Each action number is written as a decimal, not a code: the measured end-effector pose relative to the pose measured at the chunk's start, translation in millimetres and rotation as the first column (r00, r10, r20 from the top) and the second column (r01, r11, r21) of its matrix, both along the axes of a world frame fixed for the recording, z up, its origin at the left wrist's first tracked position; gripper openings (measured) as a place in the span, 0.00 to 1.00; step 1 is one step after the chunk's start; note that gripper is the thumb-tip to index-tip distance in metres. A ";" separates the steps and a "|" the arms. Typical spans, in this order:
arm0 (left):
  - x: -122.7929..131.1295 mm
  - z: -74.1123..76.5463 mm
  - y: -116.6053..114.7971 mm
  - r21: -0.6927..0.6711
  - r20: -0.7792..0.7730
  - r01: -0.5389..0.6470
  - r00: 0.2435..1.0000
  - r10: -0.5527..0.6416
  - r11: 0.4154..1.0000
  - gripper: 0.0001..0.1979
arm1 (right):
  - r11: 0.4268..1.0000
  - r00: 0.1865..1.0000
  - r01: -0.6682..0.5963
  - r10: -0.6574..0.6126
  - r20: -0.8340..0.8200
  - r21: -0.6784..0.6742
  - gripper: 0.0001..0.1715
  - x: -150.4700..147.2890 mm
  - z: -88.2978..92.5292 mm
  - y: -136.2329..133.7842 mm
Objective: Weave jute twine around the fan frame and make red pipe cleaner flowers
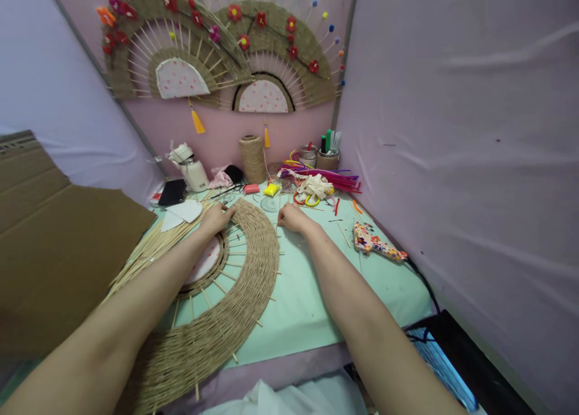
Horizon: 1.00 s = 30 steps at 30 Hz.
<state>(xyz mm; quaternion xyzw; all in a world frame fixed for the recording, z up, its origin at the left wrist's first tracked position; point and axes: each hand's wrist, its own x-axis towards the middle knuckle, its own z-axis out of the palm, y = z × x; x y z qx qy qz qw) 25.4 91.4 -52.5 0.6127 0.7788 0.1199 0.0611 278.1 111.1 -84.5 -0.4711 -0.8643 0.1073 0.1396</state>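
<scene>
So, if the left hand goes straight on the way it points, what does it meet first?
The left hand rests on the woven fan. Beyond the fan's end, it would probably meet the small pink block first, though depth is unclear.

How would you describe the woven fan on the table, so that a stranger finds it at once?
Start at the mint-green table. On its left half lies a half-round fan of tan twine woven over thin sticks, with the left hand on its top edge. Unlike the wall fans on the pink wall, it lies flat and carries no flowers.
</scene>
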 end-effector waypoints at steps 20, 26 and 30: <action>-3.7 0.0 -4.0 0.130 0.012 0.028 0.999 -0.030 0.991 0.22 | 0.999 0.990 0.001 0.004 -0.139 0.035 0.04 6.9 14.7 -7.5; -4.9 -1.8 -2.3 0.121 0.000 0.029 1.000 -0.030 0.992 0.22 | 0.997 0.983 0.060 -0.066 -0.171 -0.038 0.02 6.3 15.6 -10.4; -3.7 -1.3 -2.5 0.104 -0.002 0.042 0.999 -0.042 0.994 0.22 | 0.997 0.974 0.064 -0.071 -0.214 -0.036 0.04 5.0 18.7 -11.7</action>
